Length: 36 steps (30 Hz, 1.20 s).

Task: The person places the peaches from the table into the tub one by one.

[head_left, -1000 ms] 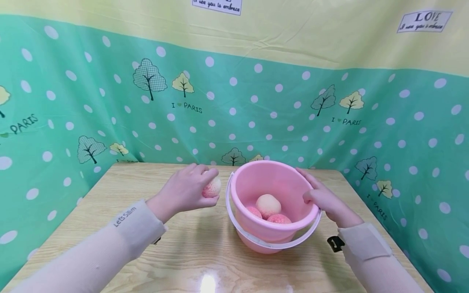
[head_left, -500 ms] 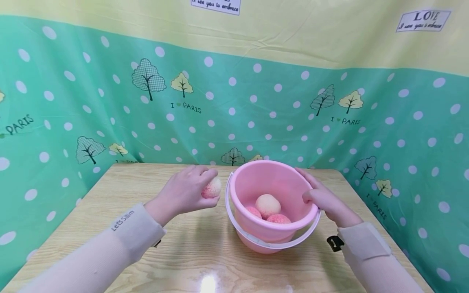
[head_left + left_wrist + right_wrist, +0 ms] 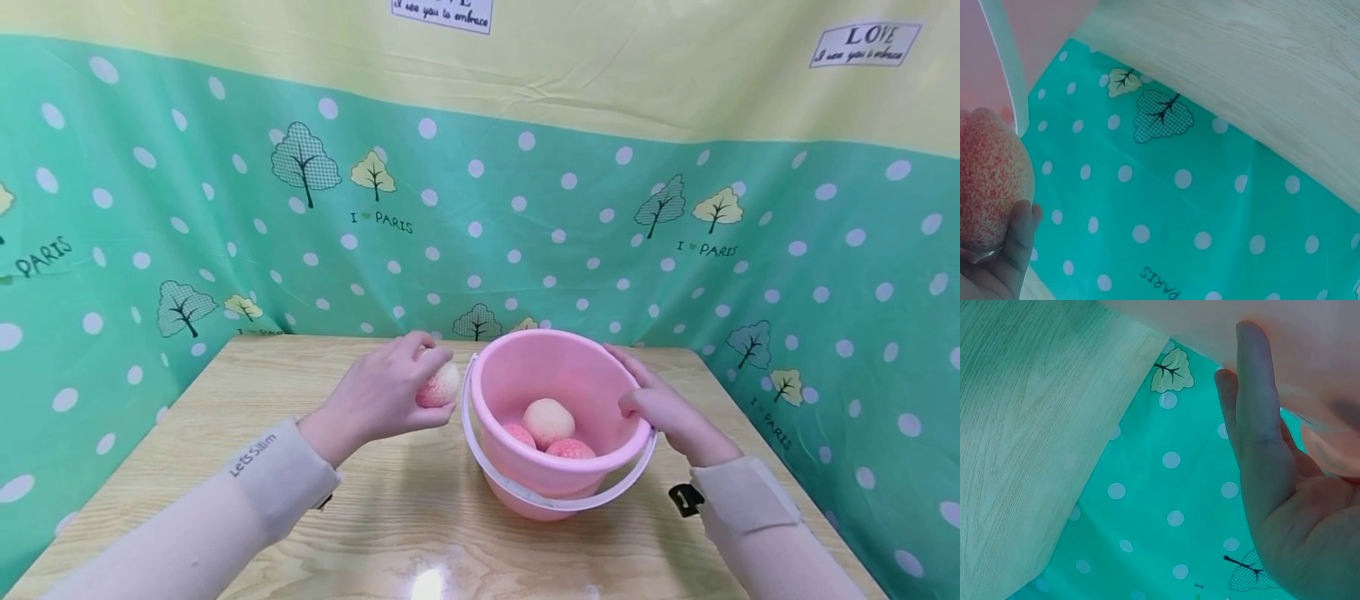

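Note:
In the head view my left hand [image 3: 375, 390] grips a cream-and-pink speckled peach [image 3: 441, 387] above the table, just left of the pink bucket [image 3: 558, 371]. The left wrist view shows that peach [image 3: 991, 181] close up with fingers wrapped at its lower side. My right hand [image 3: 667, 410] grips the bucket's right rim, thumb over the inside and fingers along the outer wall. The bucket tilts toward me. Inside it lie a pale peach [image 3: 549, 421] and two pinker ones, one at the front [image 3: 572, 448], the other partly hidden by the rim.
The bucket's white handle [image 3: 467, 417] hangs down around its front. Beneath is a light wood-grain table [image 3: 375, 525]. A green and yellow printed cloth [image 3: 442, 208] stands as a wall behind and along both sides.
My left hand has shifted slightly to the right, nearer the bucket, with the peach turned a little in it. The right hand and the bucket stay in place.

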Each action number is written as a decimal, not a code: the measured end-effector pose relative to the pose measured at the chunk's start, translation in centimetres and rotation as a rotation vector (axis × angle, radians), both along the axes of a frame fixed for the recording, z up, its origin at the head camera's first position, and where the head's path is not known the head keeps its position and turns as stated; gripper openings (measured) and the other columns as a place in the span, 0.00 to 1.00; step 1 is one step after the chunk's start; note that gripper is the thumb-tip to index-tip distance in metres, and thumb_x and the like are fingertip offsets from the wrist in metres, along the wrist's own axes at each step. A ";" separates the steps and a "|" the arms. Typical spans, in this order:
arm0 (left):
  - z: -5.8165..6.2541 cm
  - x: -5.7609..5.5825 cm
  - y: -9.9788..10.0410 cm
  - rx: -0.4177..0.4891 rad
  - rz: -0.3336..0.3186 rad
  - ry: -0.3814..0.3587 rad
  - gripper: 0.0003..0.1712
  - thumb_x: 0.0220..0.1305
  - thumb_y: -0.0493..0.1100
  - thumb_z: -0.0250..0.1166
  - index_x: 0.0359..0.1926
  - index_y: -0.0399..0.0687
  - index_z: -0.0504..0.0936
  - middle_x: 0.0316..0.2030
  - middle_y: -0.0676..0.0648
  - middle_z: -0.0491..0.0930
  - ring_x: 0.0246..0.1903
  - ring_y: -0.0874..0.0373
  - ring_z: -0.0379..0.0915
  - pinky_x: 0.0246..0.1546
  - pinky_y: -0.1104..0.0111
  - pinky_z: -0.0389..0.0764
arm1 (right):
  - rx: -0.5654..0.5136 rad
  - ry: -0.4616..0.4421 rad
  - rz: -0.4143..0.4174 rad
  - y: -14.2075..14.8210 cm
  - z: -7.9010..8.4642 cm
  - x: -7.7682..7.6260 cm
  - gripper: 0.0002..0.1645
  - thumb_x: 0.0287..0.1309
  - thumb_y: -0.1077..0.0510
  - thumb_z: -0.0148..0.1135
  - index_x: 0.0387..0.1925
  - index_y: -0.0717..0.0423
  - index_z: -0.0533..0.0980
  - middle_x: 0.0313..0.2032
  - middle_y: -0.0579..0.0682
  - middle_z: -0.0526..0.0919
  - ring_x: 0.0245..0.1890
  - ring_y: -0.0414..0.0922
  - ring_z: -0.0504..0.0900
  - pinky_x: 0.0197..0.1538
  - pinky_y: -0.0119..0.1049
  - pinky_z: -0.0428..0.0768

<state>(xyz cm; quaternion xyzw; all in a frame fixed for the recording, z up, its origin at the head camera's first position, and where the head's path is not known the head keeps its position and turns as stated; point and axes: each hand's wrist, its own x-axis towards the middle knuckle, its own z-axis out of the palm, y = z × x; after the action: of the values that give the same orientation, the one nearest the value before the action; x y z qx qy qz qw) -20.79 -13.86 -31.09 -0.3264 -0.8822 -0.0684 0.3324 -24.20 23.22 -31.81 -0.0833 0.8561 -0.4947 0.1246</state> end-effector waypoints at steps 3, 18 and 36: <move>0.2 0.0 0.1 0.006 -0.011 0.014 0.25 0.47 0.56 0.70 0.45 0.53 0.78 0.42 0.45 0.79 0.31 0.54 0.75 0.23 0.66 0.77 | 0.005 0.003 -0.001 0.0 0.0 0.0 0.56 0.48 0.69 0.47 0.79 0.45 0.43 0.70 0.68 0.54 0.29 0.50 0.83 0.30 0.39 0.82; 1.0 -0.1 0.9 -0.007 0.012 0.010 0.30 0.47 0.58 0.71 0.50 0.49 0.79 0.42 0.44 0.79 0.32 0.53 0.75 0.23 0.65 0.79 | 0.008 -0.003 -0.004 0.0 0.0 0.1 0.56 0.48 0.69 0.48 0.79 0.44 0.42 0.70 0.68 0.54 0.31 0.50 0.84 0.31 0.39 0.82; 1.3 -0.6 1.7 0.008 -0.010 0.071 0.30 0.47 0.59 0.72 0.49 0.50 0.81 0.42 0.44 0.80 0.33 0.52 0.76 0.27 0.64 0.82 | 0.002 -0.004 0.009 0.0 0.0 0.1 0.56 0.49 0.68 0.48 0.79 0.44 0.42 0.70 0.68 0.54 0.32 0.50 0.84 0.31 0.40 0.82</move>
<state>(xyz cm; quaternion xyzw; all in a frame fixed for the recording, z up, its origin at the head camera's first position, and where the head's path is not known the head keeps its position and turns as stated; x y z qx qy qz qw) -21.35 -12.12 -29.77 -0.3320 -0.8678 -0.0618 0.3645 -24.15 23.27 -31.84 -0.0859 0.8560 -0.4933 0.1285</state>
